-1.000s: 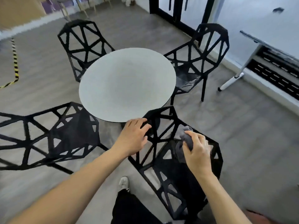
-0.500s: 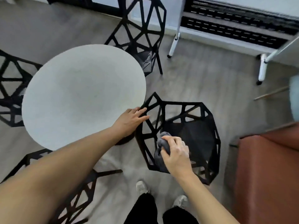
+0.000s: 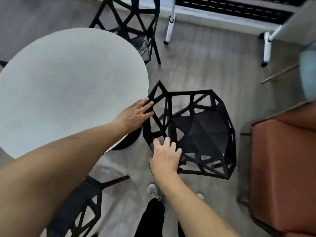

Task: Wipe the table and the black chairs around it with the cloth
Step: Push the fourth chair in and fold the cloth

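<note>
The near chair (image 3: 196, 130) stands touching the round worktop (image 3: 68, 86) on one side, a red-brown sofa (image 3: 282, 168) near the other; bare floor (image 3: 196, 65) lies beyond.

Grey cloth (image 3: 182, 159) lies bunched on black chair (image 3: 203, 132).
</note>
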Action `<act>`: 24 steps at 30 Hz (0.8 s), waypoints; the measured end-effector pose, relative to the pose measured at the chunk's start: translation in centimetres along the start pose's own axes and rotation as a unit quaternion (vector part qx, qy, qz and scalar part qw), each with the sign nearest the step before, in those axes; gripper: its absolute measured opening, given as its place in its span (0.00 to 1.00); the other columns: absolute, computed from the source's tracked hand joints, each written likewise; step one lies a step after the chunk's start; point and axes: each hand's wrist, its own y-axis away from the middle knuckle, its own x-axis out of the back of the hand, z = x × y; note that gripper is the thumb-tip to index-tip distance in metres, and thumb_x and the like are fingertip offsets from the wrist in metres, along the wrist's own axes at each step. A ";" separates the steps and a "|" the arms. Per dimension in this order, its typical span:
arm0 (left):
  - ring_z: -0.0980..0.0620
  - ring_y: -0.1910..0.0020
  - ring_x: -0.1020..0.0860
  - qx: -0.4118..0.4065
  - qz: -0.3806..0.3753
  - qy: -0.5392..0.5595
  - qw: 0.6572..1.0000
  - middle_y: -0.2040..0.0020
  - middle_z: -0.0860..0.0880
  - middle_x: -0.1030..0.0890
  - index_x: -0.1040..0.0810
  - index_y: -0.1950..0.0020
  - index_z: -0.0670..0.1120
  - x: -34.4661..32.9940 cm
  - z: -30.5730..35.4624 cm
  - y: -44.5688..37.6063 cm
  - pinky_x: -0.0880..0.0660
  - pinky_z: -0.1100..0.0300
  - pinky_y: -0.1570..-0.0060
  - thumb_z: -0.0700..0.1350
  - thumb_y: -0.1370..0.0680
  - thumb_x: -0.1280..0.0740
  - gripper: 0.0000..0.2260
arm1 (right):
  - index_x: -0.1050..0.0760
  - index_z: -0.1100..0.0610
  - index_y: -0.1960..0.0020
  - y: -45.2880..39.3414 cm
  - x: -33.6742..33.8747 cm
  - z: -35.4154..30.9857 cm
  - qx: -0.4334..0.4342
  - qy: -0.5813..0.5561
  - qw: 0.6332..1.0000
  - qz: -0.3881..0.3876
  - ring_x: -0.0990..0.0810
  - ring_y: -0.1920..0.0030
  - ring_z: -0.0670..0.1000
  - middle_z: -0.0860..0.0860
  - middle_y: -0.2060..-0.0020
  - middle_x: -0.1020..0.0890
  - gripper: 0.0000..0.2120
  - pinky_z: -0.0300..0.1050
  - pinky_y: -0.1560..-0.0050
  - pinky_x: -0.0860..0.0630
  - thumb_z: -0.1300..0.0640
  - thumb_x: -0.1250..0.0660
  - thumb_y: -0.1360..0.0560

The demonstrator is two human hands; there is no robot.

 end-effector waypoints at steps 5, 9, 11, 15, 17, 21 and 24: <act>0.42 0.19 0.54 0.022 0.022 0.049 0.998 0.18 0.42 0.48 0.36 0.21 0.50 0.0 2.4 0.9 0.57 0.51 0.21 0.48 0.18 0.39 0.24 | 0.27 0.46 0.36 1.4 -0.4 2.6 0.062 0.024 0.998 0.020 0.24 0.46 0.57 0.54 0.42 0.25 0.22 0.56 0.48 0.29 0.46 0.27 0.29; 0.38 0.21 0.43 0.035 0.074 0.098 0.992 0.22 0.39 0.35 0.25 0.28 0.47 0.2 7.5 3.3 0.50 0.47 0.22 0.48 0.22 0.34 0.22 | 0.26 0.47 0.35 4.4 -0.8 7.4 0.122 0.011 0.993 -0.001 0.24 0.44 0.59 0.56 0.40 0.25 0.23 0.57 0.46 0.28 0.45 0.28 0.28; 0.36 0.22 0.41 0.047 0.056 0.093 0.993 0.25 0.40 0.31 0.24 0.30 0.48 0.1 11.1 4.5 0.48 0.45 0.22 0.50 0.23 0.34 0.21 | 0.25 0.47 0.35 6.7 -1.3 10.2 0.133 0.023 0.991 -0.019 0.23 0.46 0.59 0.56 0.41 0.24 0.25 0.57 0.46 0.27 0.44 0.26 0.29; 0.36 0.28 0.34 0.025 0.050 0.045 0.997 0.34 0.42 0.25 0.19 0.38 0.50 -0.1 17.0 6.0 0.45 0.42 0.23 0.48 0.25 0.34 0.16 | 0.22 0.47 0.40 10.6 -2.3 15.5 0.175 0.035 0.984 -0.028 0.22 0.52 0.57 0.54 0.47 0.22 0.26 0.57 0.52 0.24 0.43 0.22 0.36; 0.38 0.27 0.36 0.021 0.072 0.012 0.997 0.30 0.42 0.28 0.23 0.33 0.52 -0.1 18.1 5.5 0.49 0.43 0.22 0.43 0.23 0.38 0.19 | 0.23 0.46 0.40 12.3 -2.7 18.0 0.207 0.031 0.977 -0.029 0.23 0.51 0.57 0.54 0.46 0.22 0.25 0.55 0.51 0.24 0.45 0.23 0.35; 0.41 0.19 0.53 0.084 -0.004 0.005 0.996 0.19 0.42 0.44 0.36 0.23 0.54 0.5 20.6 4.3 0.56 0.47 0.21 0.45 0.18 0.41 0.22 | 0.24 0.46 0.38 14.9 -3.8 23.2 0.266 0.029 0.963 -0.036 0.23 0.50 0.56 0.53 0.45 0.23 0.25 0.55 0.50 0.25 0.48 0.25 0.34; 0.42 0.19 0.54 0.137 -0.015 0.056 0.989 0.19 0.43 0.43 0.34 0.23 0.51 0.2 25.2 6.4 0.57 0.47 0.21 0.47 0.19 0.41 0.22 | 0.24 0.46 0.40 16.6 -4.6 26.4 0.314 0.021 0.948 -0.041 0.23 0.51 0.55 0.51 0.46 0.22 0.25 0.54 0.51 0.24 0.46 0.24 0.36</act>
